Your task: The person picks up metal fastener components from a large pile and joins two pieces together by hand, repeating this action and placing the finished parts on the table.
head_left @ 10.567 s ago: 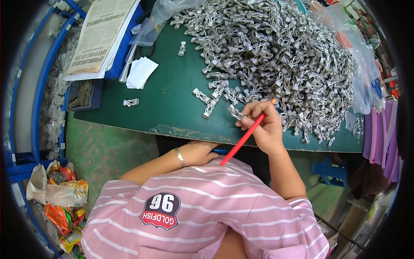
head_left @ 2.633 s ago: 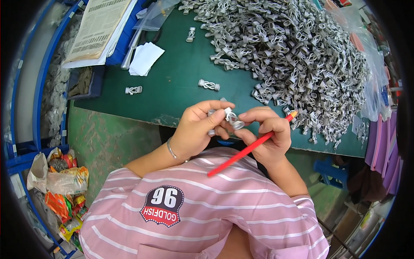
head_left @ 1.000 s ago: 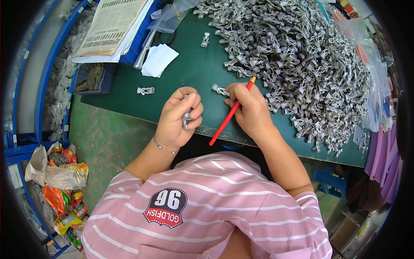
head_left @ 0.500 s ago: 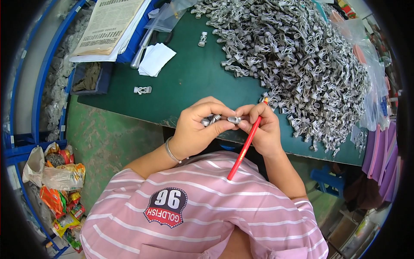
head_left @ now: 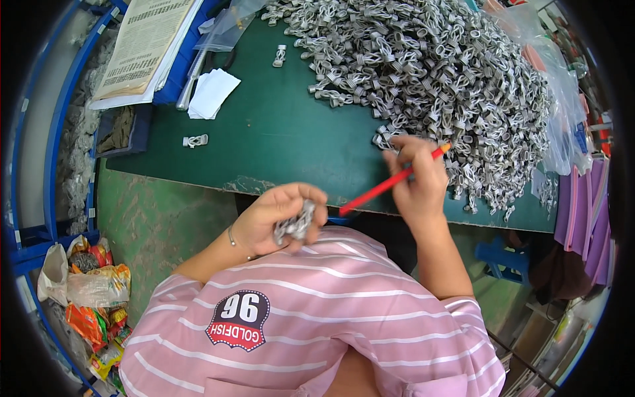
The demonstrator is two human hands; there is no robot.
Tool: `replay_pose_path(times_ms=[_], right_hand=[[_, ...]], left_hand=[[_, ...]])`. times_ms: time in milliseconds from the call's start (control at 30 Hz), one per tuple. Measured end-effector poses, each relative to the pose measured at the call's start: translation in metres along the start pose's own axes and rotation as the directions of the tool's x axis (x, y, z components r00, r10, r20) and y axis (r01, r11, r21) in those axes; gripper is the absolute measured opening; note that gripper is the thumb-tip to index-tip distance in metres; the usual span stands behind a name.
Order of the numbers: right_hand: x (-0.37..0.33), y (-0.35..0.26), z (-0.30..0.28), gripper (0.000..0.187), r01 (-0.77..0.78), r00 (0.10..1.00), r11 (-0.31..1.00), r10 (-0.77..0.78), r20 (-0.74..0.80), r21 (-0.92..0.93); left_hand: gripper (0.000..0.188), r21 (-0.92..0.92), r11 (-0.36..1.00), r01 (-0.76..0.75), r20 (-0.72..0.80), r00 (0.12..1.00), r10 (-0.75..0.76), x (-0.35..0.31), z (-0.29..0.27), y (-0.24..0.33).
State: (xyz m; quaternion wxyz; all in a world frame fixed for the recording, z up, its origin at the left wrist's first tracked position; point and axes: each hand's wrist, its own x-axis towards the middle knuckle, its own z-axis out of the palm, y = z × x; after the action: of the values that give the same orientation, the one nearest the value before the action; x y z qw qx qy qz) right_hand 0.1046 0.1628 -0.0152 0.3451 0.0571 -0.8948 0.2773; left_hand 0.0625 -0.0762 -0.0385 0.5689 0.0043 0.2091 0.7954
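Note:
My left hand (head_left: 261, 215) is drawn back by the table's front edge, palm up. Its fingers curl round several small grey metal clip-like pieces (head_left: 296, 227), a little smeared by motion. A slim red pen (head_left: 378, 190) with a yellowish end rests across my right hand (head_left: 422, 188), held in the curled fingers. The right fingertips are at the near left edge of a large heap of the same grey metal pieces (head_left: 430, 73). Whether those fingertips touch a piece, I cannot tell.
Two single metal pieces lie apart on the green table (head_left: 278, 145), one near the white paper slips (head_left: 213, 92). A blue bin (head_left: 126, 132) and stacked papers (head_left: 142, 49) are at the left. Clear plastic sheeting (head_left: 562, 112) edges the heap. A blue stool (head_left: 503, 263) stands below.
My hands have parted. The left has come back toward my body with the metal pieces; the right has moved up and right to the heap, the pen tilting flatter. The view has shifted slightly.

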Motion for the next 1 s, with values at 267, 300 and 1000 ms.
replay_pose_path(times_ms=[267, 300, 1000], right_hand=[[0.004, 0.014, 0.003, 0.029, -0.003, 0.977, 0.998, 0.016, 0.21, -0.063], [0.004, 0.01, 0.002, 0.027, 0.023, 0.972, 0.999, -0.017, 0.234, -0.022], [-0.016, 0.003, 0.002, 0.029, -0.153, 0.972, 0.988, 0.155, 0.177, -0.025]], left_hand=[[0.023, 0.152, 0.968, 0.2, -0.496, 0.862, -0.1, 0.025, -0.038, -0.029], [0.023, 0.154, 0.968, 0.196, -0.493, 0.864, -0.096, 0.039, -0.045, -0.035], [0.026, 0.968, -0.253, 0.002, -0.038, 0.99, -0.137, 0.031, -0.006, -0.021]])
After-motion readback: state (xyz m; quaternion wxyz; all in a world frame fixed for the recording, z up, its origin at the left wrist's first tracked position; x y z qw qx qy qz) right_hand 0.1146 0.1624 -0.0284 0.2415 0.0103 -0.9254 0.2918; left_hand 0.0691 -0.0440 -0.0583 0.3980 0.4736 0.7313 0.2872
